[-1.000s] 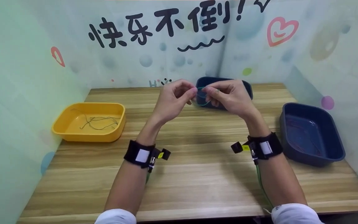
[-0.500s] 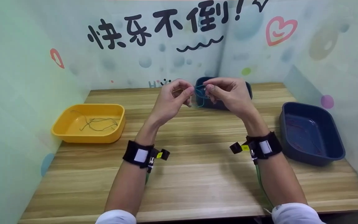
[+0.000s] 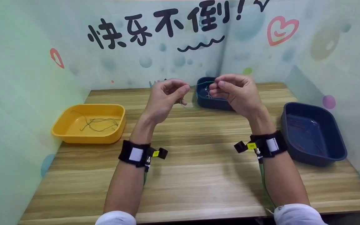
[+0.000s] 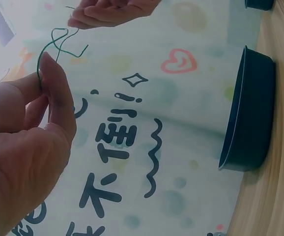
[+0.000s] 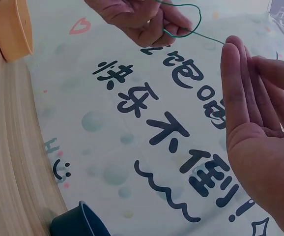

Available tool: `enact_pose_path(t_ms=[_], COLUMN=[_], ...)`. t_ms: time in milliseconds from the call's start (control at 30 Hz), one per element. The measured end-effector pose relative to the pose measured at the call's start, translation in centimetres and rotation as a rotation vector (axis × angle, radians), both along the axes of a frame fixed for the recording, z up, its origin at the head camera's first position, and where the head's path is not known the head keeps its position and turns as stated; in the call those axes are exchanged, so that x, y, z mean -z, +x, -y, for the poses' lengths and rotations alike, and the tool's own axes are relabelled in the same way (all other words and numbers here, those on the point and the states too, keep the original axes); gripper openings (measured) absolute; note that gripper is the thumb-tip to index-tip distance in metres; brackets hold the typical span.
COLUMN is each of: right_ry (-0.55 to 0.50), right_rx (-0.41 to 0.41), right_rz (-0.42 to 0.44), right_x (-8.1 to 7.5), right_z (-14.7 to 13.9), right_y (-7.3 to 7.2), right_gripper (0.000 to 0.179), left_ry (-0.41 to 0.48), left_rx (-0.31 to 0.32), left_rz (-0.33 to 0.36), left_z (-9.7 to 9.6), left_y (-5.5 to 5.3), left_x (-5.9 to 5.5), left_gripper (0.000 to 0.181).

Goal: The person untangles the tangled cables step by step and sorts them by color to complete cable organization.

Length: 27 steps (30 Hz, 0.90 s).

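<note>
A thin green string (image 3: 205,82) runs between both hands, above the table and in front of the back bin. My left hand (image 3: 168,100) pinches it between thumb and fingers, and a short strand hangs below them. In the left wrist view the string (image 4: 40,56) rises from the left fingertips into a loose loop with a bent end. My right hand (image 3: 241,93) pinches the string at its fingertips, its other fingers partly bent. The right wrist view shows a curved loop of string (image 5: 200,18) by the left hand (image 5: 147,22) and a straight stretch reaching the right fingertips.
A yellow bin (image 3: 89,137) with several dark strings stands at left on the wooden table (image 3: 192,175). At right is a dark blue bin (image 3: 311,159) with reddish strings. Another dark blue bin (image 3: 214,103), holding pale strands, stands at the back, partly behind the right hand.
The hands have drawn apart, the left moving left and the right moving right and slightly up. The string between them, bunched in a loop earlier, now spans a wider gap.
</note>
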State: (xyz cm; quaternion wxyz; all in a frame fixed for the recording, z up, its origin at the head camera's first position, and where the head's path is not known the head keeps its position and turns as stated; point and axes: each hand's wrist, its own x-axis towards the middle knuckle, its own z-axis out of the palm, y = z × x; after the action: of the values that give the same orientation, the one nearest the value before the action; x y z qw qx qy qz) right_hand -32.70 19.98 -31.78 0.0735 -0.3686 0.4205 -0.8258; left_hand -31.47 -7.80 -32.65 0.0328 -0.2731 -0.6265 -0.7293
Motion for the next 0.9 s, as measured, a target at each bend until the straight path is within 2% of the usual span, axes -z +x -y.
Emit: enact_pose_path(t_ms=[100, 200, 300, 367, 500, 600, 700, 900], right_ry=[0.007, 0.063, 0.188, 0.310, 0.595, 0.734, 0.795, 0.836], right_rx=[-0.019, 0.071, 0.235, 0.376, 0.703, 0.888, 0.985, 1.087], right_rz=[0.032, 0.039, 0.010, -0.038, -0.218, -0.329, -0.367, -0.392], right_x=[-0.2, -0.4, -0.6, -0.6, -0.4, -0.2, 0.0, 0.1], right_z=[-0.3, -0.6, -1.0, -1.3, -1.3, -1.2, -1.3, -1.6], right_y=[0.0, 0.0, 0.0, 0.0, -0.3, -0.6, -0.7, -0.9], right_gripper=[0.020, 0.018, 0.017, 0.019, 0.019, 0.016, 0.017, 0.017], left_ry=[0.033, -0.023, -0.124, -0.185, -0.282, -0.354, -0.411, -0.466], left_rx=[0.064, 0.072, 0.026, -0.013, -0.070, -0.099, -0.124, -0.170], left_rz=[0.037, 0.009, -0.046, -0.074, -0.099, -0.093, -0.079, -0.091], left_z=[0.4, 1.0, 1.6, 2.0, 3.0, 3.6, 4.1, 4.6], left_y=[0.0, 0.1, 0.0, 0.0, -0.1, -0.2, -0.3, -0.5], left_x=[-0.2, -0.2, -0.2, -0.2, -0.3, -0.3, -0.3, -0.2], left_gripper=[0.012, 0.015, 0.018, 0.017, 0.015, 0.016, 0.017, 0.018])
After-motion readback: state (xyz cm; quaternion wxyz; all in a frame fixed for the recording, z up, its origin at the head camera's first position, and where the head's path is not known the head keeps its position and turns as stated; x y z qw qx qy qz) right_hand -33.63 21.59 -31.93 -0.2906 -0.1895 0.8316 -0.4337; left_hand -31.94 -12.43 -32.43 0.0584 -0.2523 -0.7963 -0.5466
